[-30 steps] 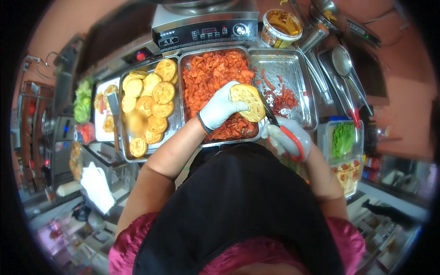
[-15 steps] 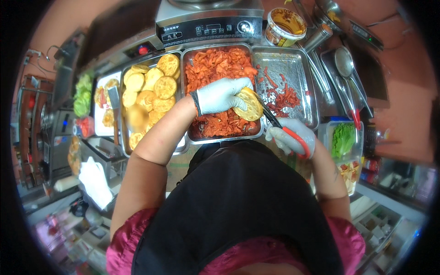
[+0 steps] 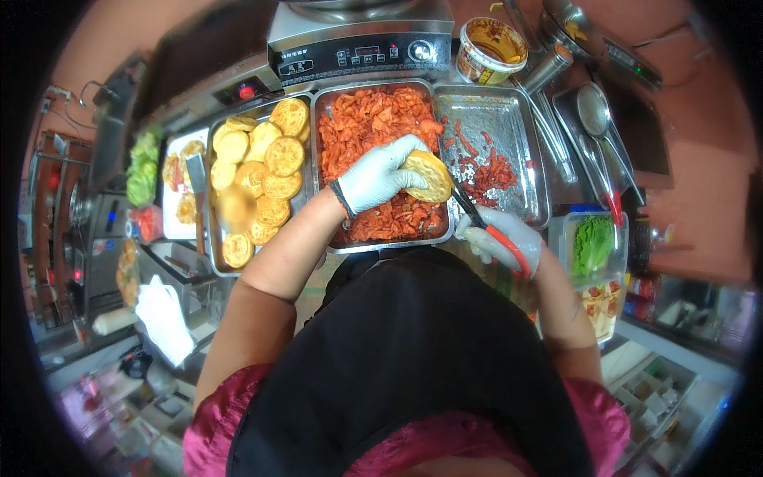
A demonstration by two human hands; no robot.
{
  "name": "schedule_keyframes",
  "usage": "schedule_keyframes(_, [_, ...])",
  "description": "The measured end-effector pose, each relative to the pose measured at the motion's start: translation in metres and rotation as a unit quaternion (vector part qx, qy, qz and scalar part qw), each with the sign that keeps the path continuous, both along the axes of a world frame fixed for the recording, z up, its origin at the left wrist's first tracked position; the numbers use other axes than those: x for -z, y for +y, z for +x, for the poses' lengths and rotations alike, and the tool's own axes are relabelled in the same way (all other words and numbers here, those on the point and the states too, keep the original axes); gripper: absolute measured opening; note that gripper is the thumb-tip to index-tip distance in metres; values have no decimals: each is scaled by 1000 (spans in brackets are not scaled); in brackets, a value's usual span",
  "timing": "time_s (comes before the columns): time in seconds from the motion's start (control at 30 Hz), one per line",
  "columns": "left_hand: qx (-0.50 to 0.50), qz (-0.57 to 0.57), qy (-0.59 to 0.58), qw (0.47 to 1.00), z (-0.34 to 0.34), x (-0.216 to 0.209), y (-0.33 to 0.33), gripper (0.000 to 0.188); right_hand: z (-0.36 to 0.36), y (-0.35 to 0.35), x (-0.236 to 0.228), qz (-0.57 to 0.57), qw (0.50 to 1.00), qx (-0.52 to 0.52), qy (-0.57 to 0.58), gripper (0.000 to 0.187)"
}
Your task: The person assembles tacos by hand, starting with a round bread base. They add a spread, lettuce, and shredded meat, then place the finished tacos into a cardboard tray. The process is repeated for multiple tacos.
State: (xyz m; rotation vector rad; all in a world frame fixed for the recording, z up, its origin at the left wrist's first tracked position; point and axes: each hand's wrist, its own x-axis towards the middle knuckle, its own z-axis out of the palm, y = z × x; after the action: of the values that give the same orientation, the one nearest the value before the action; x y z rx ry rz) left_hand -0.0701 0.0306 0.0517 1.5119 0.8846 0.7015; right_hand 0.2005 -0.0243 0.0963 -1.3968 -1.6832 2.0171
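My left hand (image 3: 377, 176), in a white glove, grips a round golden flatbread (image 3: 429, 173) by its left side, thumb on the near face. Below it is a steel tray of red sauced meat pieces (image 3: 373, 115). My right hand (image 3: 520, 229), also gloved, is closed round the red handle of a pair of scissors (image 3: 466, 203). Their dark blades point up and left to the bread's right edge; whether they enter it I cannot make out. A second tray (image 3: 489, 107), with a few red scraps, lies beyond the right hand.
To the left stands a tray of flatbreads (image 3: 284, 155), beside a white tray (image 3: 176, 226) with a spatula (image 3: 196, 175) across it. A cooker (image 3: 362, 52) and a sauce tub (image 3: 493, 52) are at the back. Ladles (image 3: 594, 110) and a lettuce box (image 3: 592, 245) lie right.
The flatbread has shifted slightly left and up with my left hand, and its face is turned a little. My right hand and the scissors have moved slightly left.
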Motion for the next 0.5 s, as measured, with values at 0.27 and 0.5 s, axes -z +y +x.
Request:
schedule_keyframes(0.27, [-41, -105, -124, 986, 13, 21, -11, 30, -4, -8, 8, 7, 999, 42, -25, 24])
schedule_keyframes(0.5, [-143, -82, -65, 984, 8, 41, -9, 40, 23, 17, 1, -42, 986, 79, -143, 27])
